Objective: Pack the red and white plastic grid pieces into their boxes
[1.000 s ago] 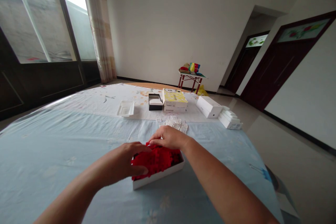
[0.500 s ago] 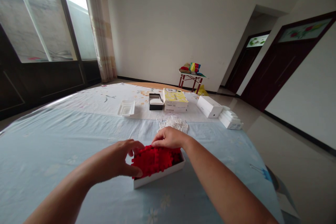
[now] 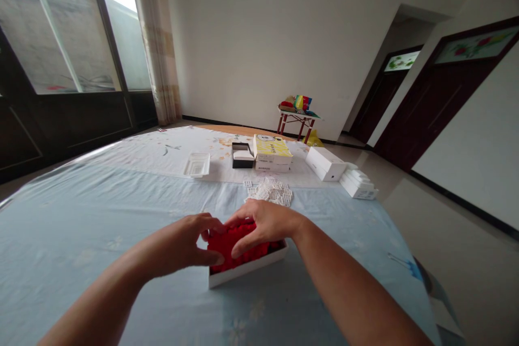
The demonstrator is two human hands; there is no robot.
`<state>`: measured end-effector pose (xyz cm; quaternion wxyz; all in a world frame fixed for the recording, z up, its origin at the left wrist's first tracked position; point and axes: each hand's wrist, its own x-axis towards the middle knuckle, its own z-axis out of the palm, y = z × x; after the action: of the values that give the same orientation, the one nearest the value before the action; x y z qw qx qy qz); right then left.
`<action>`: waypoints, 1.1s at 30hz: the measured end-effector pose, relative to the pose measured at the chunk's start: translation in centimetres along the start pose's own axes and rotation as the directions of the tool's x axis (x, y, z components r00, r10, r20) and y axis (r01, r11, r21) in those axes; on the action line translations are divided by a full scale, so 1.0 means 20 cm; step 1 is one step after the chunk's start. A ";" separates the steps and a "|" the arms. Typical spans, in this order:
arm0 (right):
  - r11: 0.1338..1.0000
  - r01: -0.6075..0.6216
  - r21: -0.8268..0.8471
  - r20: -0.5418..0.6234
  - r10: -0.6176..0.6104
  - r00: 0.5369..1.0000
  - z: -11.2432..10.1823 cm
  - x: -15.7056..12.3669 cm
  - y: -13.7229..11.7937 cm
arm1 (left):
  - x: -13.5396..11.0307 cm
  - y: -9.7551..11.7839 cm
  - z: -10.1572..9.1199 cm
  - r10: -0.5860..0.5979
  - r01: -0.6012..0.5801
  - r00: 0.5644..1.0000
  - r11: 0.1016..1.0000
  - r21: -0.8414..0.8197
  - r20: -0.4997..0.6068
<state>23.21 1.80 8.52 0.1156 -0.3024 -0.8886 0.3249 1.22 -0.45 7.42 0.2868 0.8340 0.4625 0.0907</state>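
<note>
In front of me a white open box point(image 3: 248, 273) stands on the blue cloth, filled with red notched pieces point(image 3: 227, 246) that fit together in a slab. My left hand point(image 3: 198, 240) grips the slab's left end, its thumb on the near side and its fingertips at the far side. Across the top reaches my right hand point(image 3: 257, 230), fingers at the far edge and thumb stretched over the red surface. The right palm and fingers hide part of the slab. Just beyond the hands lies a pile of white grid-like pieces point(image 3: 271, 192).
Farther back on the table are a clear plastic tray point(image 3: 197, 165), a black open box point(image 3: 242, 162) and a yellow-and-white box point(image 3: 273, 153). To the right stand a white box point(image 3: 324, 164) and stacked white containers point(image 3: 357, 183). A small table point(image 3: 299, 114) is near the wall.
My right hand has shifted left along the slab and spread its thumb over the red surface, where before it pinched the far edge. My left hand stays at the left end.
</note>
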 end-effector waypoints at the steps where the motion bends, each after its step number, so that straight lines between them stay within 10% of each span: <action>1: 0.999 0.015 -0.052 0.019 -0.014 1.000 0.01 0.00 0.00 | 0.00 0.00 0.00 0.004 -0.004 1.000 1.000 -0.004 0.003; 7: 0.972 0.070 -0.223 -0.036 -0.080 0.996 0.04 -0.01 -0.01 | 0.00 -0.02 -0.01 0.016 -0.016 1.000 1.000 -0.026 0.002; 15: 0.995 -0.057 0.085 -0.193 0.072 0.979 0.00 -0.04 0.02 | 0.06 -0.04 0.05 0.018 -0.015 0.984 1.000 0.014 -0.180; 26: 0.951 0.011 -0.311 -0.048 -0.028 0.998 0.08 -0.11 -0.06 | 0.08 -0.05 0.08 0.079 -0.078 0.988 0.997 0.014 -0.133; 33: 0.992 -0.039 -0.117 -0.189 0.016 0.982 0.00 -0.13 -0.04 | 0.07 -0.04 0.08 0.121 -0.123 0.984 0.992 -0.007 -0.131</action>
<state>24.87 -0.33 8.97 0.1759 -0.3504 -0.8875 0.2422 2.14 0.45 5.58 0.2560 0.8509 0.4277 0.1660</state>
